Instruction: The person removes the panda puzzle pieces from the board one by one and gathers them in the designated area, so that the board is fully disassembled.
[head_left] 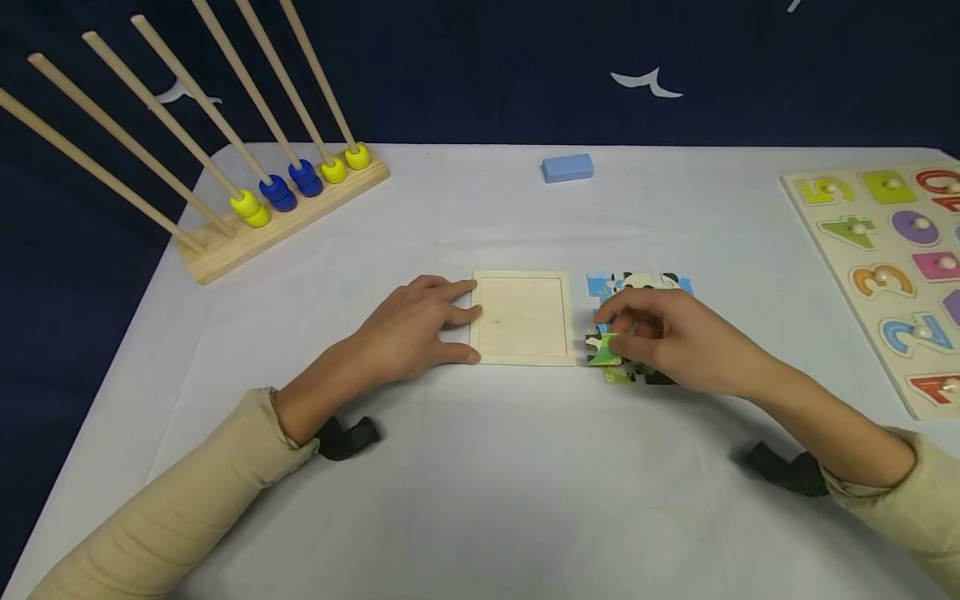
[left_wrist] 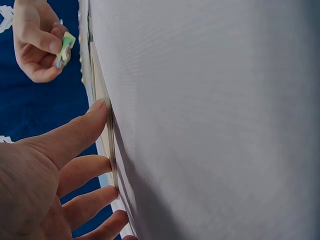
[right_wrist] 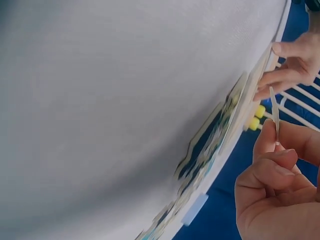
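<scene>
A square wooden puzzle tray (head_left: 522, 321) with a bare recess lies mid-table. Against its left edge rest the fingertips of my left hand (head_left: 408, 329), fingers spread and fairly straight. My right hand (head_left: 675, 337) pinches a green-and-white jigsaw piece (head_left: 603, 350) between thumb and fingers, just right of the tray. In the right wrist view that puzzle piece (right_wrist: 274, 112) appears edge-on, raised off the table. Beneath the right hand lie several loose panda jigsaw pieces (head_left: 637, 282), blue, green and black, partly hidden by it.
An abacus stand (head_left: 285, 225) with upright rods and yellow and blue beads stands at the back left. A blue block (head_left: 567, 168) sits near the far edge. On the right lies a number-and-shape peg board (head_left: 862, 250). Black straps hang at both wrists.
</scene>
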